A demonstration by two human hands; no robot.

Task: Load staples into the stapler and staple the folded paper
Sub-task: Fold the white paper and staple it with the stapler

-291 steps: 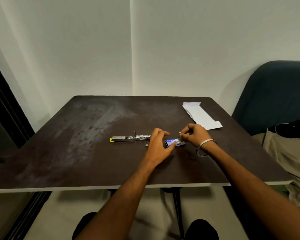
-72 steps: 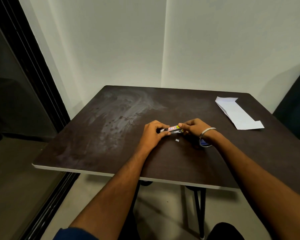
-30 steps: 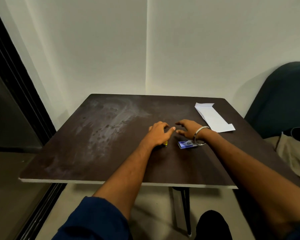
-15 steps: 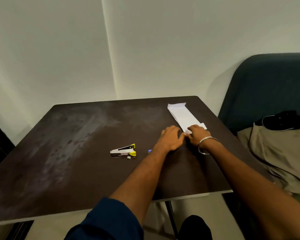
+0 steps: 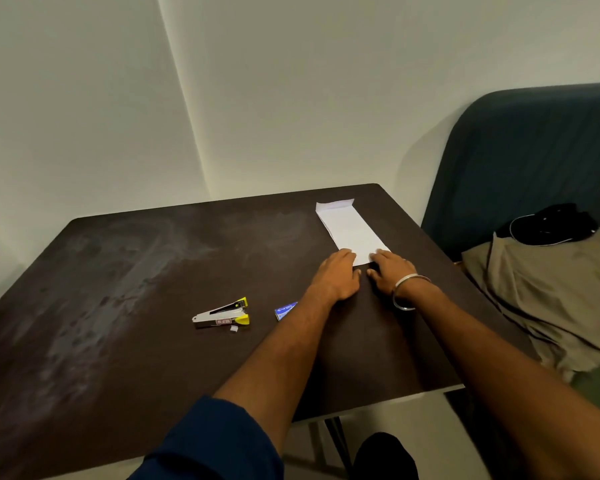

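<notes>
Both hands are resting at the near end of the folded paper (image 5: 350, 230), which is lying flat toward the far right corner of the dark counter (image 5: 118, 271); left hand (image 5: 336, 275) is lying palm-down with fingertips touching the paper's near left corner, right hand (image 5: 388, 268) likewise at the near right corner, a metal bangle (image 5: 407, 292) sitting on that wrist. Neither grip is closing on anything; fingers are lying flat and loose, nothing pinched. Stapler (image 5: 222, 314), grey with yellow ends, is lying closed well apart to the left, a small white scrap (image 5: 234, 328) just beside it, blue staple box (image 5: 284, 310) sitting between stapler and left forearm. Paper is looking light, thin, easily creased and prone to sliding on the smooth top; probably best pinching the near edge, thumb underneath, keeping the fold layers aligned
</notes>
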